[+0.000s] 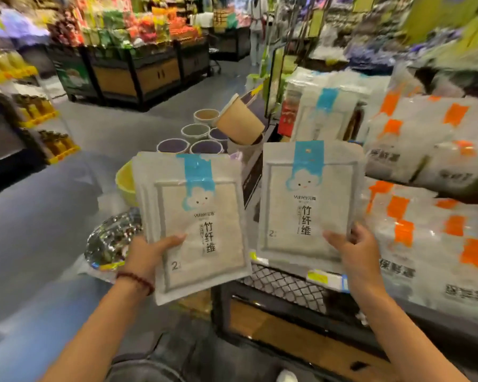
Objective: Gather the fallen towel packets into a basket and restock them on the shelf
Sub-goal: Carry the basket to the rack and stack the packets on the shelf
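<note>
Head view, restocking step, judged from how things lie
- Left hand [146,255]: grips a stack of towel packets [196,216] by the lower left corner, thumb across the front, fingers hidden behind; held near, left of centre
- Right hand [356,249]: holds a single towel packet [307,199] by the lower right edge, thumb on the face, fingertips curled round the side; upright, just before the shelf [282,282]
- Matching blue-banded packets [323,114] stand farther along the shelf; orange-tabbed packs [414,144] fill the right
- Method advised: place the single packet first, upright, face outward, blue band up, beside its own kind and not among the orange-tabbed stock; keep the stack squared and feed from it one at a time
- Writing: large characters 竹纤维 down each face; a small brand line above, seemingly "yunlei" with two characters, blurred; digit "2" at lower left; cloud face under the blue band
- Yellow price tag [319,275] on the shelf edge: unreadable
</note>
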`<control>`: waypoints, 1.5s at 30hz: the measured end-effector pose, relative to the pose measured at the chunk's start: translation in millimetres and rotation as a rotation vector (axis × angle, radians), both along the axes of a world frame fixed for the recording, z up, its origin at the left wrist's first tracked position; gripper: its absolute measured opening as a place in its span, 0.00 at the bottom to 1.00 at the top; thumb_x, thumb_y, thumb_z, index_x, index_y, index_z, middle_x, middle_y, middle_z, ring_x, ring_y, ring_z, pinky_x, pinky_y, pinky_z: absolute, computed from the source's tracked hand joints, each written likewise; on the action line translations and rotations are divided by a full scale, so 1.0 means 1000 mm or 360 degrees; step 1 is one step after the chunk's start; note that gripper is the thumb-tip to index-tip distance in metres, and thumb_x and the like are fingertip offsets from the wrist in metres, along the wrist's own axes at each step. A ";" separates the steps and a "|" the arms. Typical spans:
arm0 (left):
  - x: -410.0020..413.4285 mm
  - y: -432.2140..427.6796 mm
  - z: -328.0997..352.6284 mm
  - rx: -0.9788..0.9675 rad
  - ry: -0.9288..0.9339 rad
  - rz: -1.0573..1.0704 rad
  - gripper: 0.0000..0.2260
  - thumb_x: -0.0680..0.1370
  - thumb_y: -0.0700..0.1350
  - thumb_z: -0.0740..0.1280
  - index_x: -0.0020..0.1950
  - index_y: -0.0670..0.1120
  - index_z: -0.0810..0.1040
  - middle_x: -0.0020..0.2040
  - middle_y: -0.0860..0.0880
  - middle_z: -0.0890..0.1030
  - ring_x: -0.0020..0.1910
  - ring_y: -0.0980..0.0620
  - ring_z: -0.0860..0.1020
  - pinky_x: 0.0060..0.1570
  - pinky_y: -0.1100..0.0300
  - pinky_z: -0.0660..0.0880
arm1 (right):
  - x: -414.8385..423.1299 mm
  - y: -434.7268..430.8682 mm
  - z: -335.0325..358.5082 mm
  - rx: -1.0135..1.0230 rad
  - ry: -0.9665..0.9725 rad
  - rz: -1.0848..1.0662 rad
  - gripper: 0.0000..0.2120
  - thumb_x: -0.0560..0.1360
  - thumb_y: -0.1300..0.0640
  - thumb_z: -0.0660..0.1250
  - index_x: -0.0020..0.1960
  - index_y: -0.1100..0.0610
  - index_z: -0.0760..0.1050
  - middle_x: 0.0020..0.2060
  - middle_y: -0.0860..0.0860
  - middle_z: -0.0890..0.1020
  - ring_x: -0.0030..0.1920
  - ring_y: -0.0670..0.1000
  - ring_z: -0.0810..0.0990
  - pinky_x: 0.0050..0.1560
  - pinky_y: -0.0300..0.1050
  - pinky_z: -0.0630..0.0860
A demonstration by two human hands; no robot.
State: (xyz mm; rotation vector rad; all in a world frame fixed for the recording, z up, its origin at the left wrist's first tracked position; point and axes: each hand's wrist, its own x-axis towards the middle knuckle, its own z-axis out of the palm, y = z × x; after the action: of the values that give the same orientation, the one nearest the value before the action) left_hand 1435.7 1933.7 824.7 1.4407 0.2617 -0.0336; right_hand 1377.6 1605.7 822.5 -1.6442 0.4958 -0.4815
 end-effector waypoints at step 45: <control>0.460 -0.451 -0.072 0.0446 -0.0299 -0.0993 0.33 0.65 0.30 0.75 0.59 0.49 0.59 0.50 0.58 0.69 0.45 0.66 0.71 0.38 0.72 0.71 | 0.267 -0.225 0.022 -0.0815 0.0276 -0.1197 0.02 0.75 0.60 0.67 0.47 0.58 0.75 0.39 0.49 0.80 0.41 0.48 0.78 0.43 0.38 0.74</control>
State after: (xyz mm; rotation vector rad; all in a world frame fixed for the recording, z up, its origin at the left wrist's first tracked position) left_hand 1895.5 1482.7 752.3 1.7443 -0.3578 -0.3799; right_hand 1644.9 1380.8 844.3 -1.9632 1.2123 -1.0914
